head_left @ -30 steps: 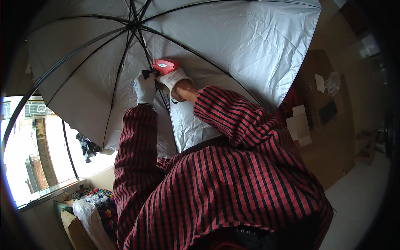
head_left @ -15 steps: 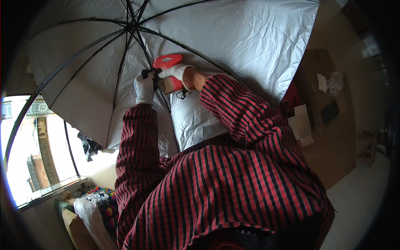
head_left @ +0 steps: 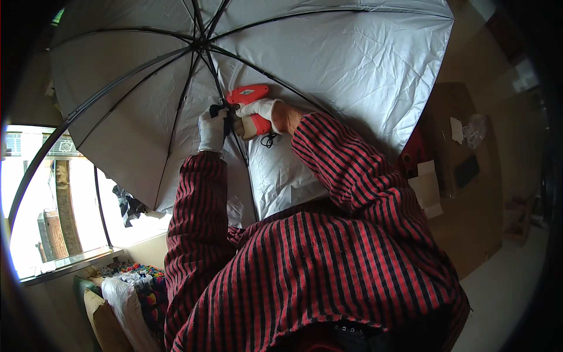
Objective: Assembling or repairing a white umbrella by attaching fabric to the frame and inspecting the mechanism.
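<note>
An opened umbrella (head_left: 363, 64) with a silvery, creased inner canopy spreads before me, its black ribs meeting at a hub (head_left: 200, 44). My right hand (head_left: 262, 109), in a white glove, is wrapped round a red and beige pistol-shaped tool (head_left: 248, 93); a thin black cord (head_left: 269, 139) hangs beneath its grip. Just left of it, my gloved left hand (head_left: 211, 130) is closed on a small dark piece (head_left: 227, 124) beside a rib. That piece looks like black cloth, though the fingers partly cover it. The tool's front end is close to this spot and partly hidden.
A brown cardboard surface (head_left: 478, 217) lies at the right, with white paper pieces (head_left: 427, 190) and crumpled clear plastic (head_left: 475, 130). At lower left stands a white bag (head_left: 122, 302) beside a multicoloured heap (head_left: 146, 281), below a bright window (head_left: 35, 193).
The umbrella, both hands and the tool appear slightly lower and farther right in view. Both hands keep their holds.
</note>
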{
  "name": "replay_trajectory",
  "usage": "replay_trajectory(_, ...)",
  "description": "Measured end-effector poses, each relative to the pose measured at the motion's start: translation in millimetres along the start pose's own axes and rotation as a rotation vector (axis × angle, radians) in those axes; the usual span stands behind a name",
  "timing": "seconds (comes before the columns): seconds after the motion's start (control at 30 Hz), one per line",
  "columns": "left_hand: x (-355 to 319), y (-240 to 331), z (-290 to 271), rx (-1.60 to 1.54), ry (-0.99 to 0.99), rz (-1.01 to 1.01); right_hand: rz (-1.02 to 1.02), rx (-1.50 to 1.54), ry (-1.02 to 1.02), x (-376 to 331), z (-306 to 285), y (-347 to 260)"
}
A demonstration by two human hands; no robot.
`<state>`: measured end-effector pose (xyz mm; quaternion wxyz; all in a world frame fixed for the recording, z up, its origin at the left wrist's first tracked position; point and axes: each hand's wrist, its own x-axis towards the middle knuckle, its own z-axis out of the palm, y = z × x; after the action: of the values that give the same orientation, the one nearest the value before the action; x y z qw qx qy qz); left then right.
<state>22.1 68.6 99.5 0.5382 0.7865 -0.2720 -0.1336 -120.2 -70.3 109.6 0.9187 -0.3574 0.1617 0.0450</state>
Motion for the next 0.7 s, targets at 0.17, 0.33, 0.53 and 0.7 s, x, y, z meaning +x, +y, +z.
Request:
replay_trajectory(0.17, -8.2, 11.0, 1.7, -0.054, -0.001, -0.055, -0.075, 0.008, 0.020, -0.4, 2.1, 4.6)
replay_trajectory(0.33, -6.4, 14.2, 4.6, -0.031, 0.000, 0.001, -0.059, -0.021, 0.058, -0.7, 3.2, 0.6)
replay_trajectory(0.53, -3.0, 5.6, -1.8, 0.015, -0.032, -0.037, 0.002, -0.031, 0.037, -6.8, 9.9, -7.4)
replay_trajectory(0.7, -0.4, 7.3, -2.8, 0.181, -0.038, 0.046, -0.045, -0.038, 0.073, -11.0, 21.7, -9.9)
